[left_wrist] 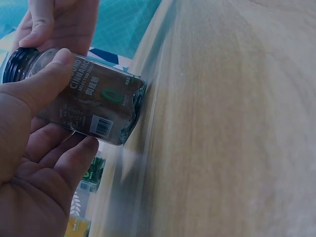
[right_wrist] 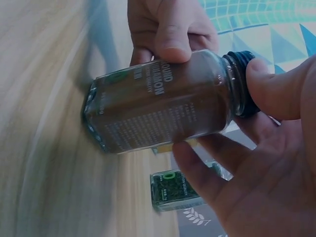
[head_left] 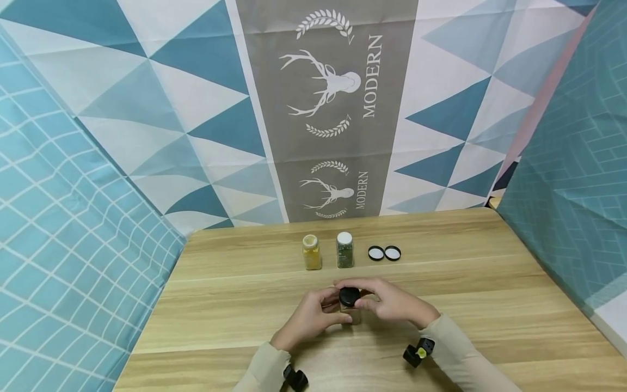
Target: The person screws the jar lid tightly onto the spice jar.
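A person's left hand (head_left: 313,318) is gripping a squared glass jar (left_wrist: 106,96), its thumb lying along one side near the shoulder and its fingers bending round the other side. The right hand (head_left: 389,299) is holding the black lid (head_left: 349,296) at the top, the thumb pressing on the near edge and the forefinger reaching round the far side. The jar is standing upright between the two hands, near the front middle of the wooden table (head_left: 220,305) — whether its base is touching the wood, I cannot tell. Brown powder is filling most of the glass, and a label is showing white lettering with the word cinnamon, a green mark and a barcode. Beyond the hands, two more jars are standing upright and apart: a yellow jar (head_left: 312,256) on the left and a green jar (head_left: 345,253) with a white top to its right. Farther right, two black-rimmed discs (head_left: 376,253) with white centres are lying flat side by side. Light sleeves (head_left: 458,351) are covering both forearms, and a small black device is sitting at each wrist. Behind the table, a patterned cloth (head_left: 338,130) is hanging — triangles flanking a grey band with white deer heads and the word "MODERN".
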Demonstrator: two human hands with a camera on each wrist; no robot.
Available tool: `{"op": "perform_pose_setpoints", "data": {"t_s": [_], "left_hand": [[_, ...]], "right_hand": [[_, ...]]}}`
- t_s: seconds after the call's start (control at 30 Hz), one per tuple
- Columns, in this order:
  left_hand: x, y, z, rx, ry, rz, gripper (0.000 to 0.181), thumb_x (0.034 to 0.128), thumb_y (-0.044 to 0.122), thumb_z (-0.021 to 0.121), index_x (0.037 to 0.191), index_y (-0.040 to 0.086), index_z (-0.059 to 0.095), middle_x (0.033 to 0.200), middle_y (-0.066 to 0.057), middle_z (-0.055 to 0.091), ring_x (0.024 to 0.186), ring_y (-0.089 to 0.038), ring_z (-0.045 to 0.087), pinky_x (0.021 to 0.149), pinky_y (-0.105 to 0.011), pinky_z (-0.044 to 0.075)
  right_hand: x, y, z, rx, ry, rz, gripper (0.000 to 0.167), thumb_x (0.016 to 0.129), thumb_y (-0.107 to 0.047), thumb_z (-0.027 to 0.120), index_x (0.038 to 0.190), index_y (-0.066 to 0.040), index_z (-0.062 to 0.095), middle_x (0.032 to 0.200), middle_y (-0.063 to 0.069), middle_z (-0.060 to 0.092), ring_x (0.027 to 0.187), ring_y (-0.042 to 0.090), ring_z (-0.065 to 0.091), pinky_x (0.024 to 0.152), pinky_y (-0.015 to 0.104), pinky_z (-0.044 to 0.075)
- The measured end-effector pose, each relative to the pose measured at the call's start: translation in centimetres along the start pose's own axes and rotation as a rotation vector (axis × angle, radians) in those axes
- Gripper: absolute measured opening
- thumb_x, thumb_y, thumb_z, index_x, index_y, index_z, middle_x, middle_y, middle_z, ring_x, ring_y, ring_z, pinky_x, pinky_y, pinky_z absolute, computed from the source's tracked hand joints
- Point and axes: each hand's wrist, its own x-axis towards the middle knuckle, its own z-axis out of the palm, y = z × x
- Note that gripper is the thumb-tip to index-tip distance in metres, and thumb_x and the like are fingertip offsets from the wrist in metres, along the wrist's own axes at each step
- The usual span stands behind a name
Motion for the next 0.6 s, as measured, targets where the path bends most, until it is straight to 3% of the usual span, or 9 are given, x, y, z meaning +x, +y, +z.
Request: {"op": "perform_pose_setpoints", "data": {"t_s": [0.17,0.27,0.37,0.43,0.6], "left_hand": [[0.08,0.01,0.01,0.003,-0.003,-0.006,0.055,0.0859,0.017,0.085,0.136,0.004,0.064,0.137,-0.012,0.067,0.127,-0.023,0.065,0.104,-0.024,0.055],[0.13,0.02,-0.03,0.008,-0.009,-0.003,0.053,0.0864,0.018,0.085,0.134,0.006,0.066,0.135,-0.009,0.069,0.125,-0.018,0.066,0.104,-0.022,0.054],[0.11,0.05,-0.09,-0.002,-0.015,-0.004,0.054,0.0868,0.020,0.085,0.135,0.007,0.066,0.136,-0.008,0.068,0.125,-0.016,0.065,0.104,-0.023,0.054],[0.10,0.09,-0.14,-0.003,-0.017,-0.006,0.054,0.0869,0.019,0.084,0.136,0.008,0.065,0.136,-0.008,0.068,0.125,-0.015,0.065,0.104,-0.022,0.054],[0.11,0.18,-0.17,-0.003,-0.016,-0.006,0.053,0.0870,0.017,0.084,0.136,0.009,0.065,0.136,-0.008,0.068,0.125,-0.015,0.065,0.104,-0.023,0.054]], "right_hand": [[-0.14,0.02,0.06,0.020,-0.009,-0.001,0.059,0.100,-0.009,0.064,0.156,-0.013,0.045,0.154,0.006,0.054,0.137,0.024,0.055,0.115,0.035,0.049],[-0.29,0.11,0.35,0.036,0.030,0.030,0.067,0.098,-0.023,0.071,0.157,-0.012,0.041,0.155,0.005,0.053,0.139,0.026,0.054,0.115,0.041,0.049],[-0.40,0.11,0.70,0.051,0.098,0.110,0.069,0.094,-0.042,0.075,0.152,-0.017,0.049,0.148,0.000,0.060,0.134,0.023,0.058,0.113,0.048,0.050],[-0.42,0.07,0.85,0.050,0.132,0.139,0.065,0.091,-0.047,0.076,0.146,-0.019,0.057,0.141,-0.004,0.065,0.129,0.018,0.062,0.112,0.049,0.051],[-0.34,0.10,0.94,0.047,0.141,0.077,0.053,0.095,-0.038,0.073,0.139,-0.010,0.064,0.134,-0.001,0.070,0.121,0.015,0.066,0.107,0.045,0.056]]}}
